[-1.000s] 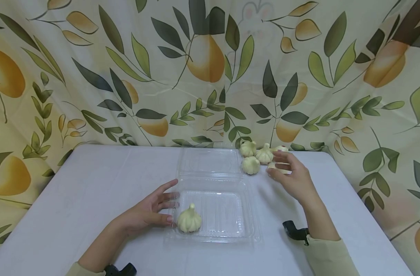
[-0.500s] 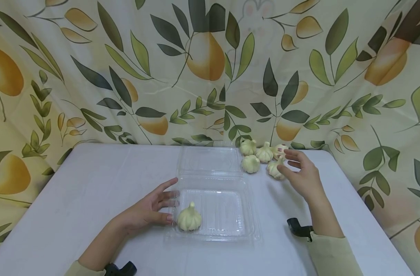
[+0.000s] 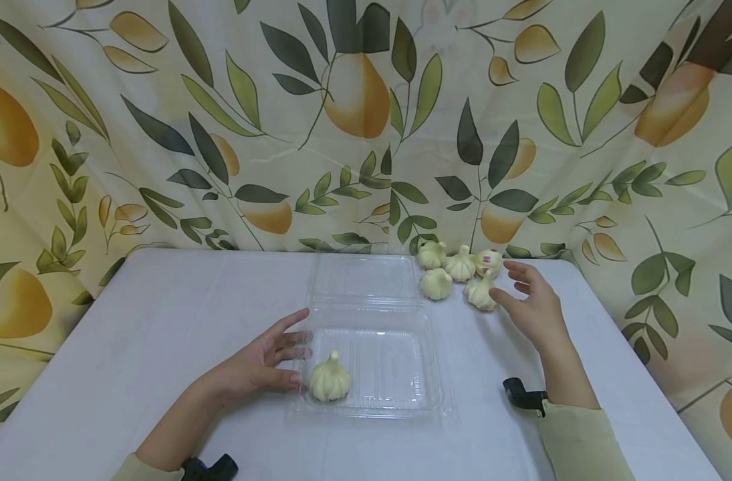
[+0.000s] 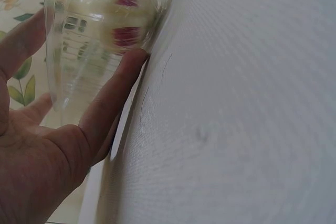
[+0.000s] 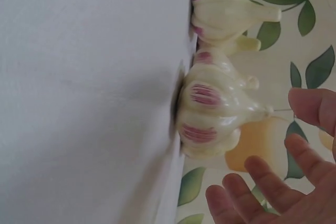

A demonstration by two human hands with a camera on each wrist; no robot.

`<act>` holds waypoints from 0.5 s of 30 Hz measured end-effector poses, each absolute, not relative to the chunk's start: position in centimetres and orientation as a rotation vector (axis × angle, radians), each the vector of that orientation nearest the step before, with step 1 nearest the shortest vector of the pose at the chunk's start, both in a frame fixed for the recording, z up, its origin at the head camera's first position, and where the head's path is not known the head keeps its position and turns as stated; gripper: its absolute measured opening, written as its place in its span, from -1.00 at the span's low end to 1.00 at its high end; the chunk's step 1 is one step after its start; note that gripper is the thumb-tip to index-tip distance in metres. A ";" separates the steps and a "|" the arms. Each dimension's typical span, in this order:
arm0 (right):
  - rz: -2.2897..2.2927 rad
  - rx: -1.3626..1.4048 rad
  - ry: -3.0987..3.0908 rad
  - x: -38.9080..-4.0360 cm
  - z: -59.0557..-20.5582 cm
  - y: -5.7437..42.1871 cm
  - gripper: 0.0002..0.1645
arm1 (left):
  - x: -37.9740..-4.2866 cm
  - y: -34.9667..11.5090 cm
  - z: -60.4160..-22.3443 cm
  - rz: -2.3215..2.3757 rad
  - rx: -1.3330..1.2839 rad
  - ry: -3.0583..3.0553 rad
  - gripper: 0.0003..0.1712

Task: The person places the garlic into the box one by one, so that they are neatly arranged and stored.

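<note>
A clear plastic clamshell box (image 3: 396, 374) lies opened flat on the table, its lid (image 3: 366, 279) folded away to the back. One garlic bulb (image 3: 329, 379) stands in the box's front left corner. My left hand (image 3: 257, 367) is at the box's left side with fingers spread, and the left wrist view has the thumb alongside the clear wall. At the back right, my right hand (image 3: 533, 310) hovers beside the nearest garlic bulb (image 3: 480, 294), fingers loosely spread and holding nothing. Purple streaks mark that bulb (image 5: 210, 103) in the right wrist view, with a gap before the fingertips.
Several more garlic bulbs (image 3: 460, 265) cluster behind and left of the nearest one, close to the table's back edge. A white cloth covers the table (image 3: 185, 307). Behind it hangs a curtain (image 3: 353, 187) printed with fruit and leaves.
My right hand has drawn back to the right from the garlic bulbs, uncovering the nearest one and the one behind it. The left hand, the box and the bulb inside stay in place.
</note>
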State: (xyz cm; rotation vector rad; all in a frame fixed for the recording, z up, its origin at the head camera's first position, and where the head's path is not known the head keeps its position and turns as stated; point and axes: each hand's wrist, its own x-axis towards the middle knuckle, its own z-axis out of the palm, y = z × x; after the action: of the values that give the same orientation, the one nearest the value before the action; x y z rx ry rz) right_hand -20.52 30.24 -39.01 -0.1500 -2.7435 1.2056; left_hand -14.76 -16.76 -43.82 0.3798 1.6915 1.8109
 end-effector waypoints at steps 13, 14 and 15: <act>1.268 -0.197 -2.886 -21.3 -40.2 30.8 -0.02 | -14.9 -16.8 -43.9 1.821 0.399 1.686 0.21; 1.277 -0.195 -2.891 -21.3 -40.3 30.8 -0.01 | -14.9 -16.8 -43.9 1.821 0.397 1.684 0.21; 1.285 -0.191 -2.897 -21.4 -40.4 30.8 -0.01 | -14.9 -16.8 -43.9 1.821 0.394 1.684 0.21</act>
State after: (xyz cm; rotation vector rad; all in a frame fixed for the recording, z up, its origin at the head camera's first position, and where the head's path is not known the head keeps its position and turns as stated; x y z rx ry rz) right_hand -21.42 30.79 -40.36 -0.1914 -2.8965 1.2853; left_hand -14.90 -16.80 -43.87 0.3945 1.6844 1.8212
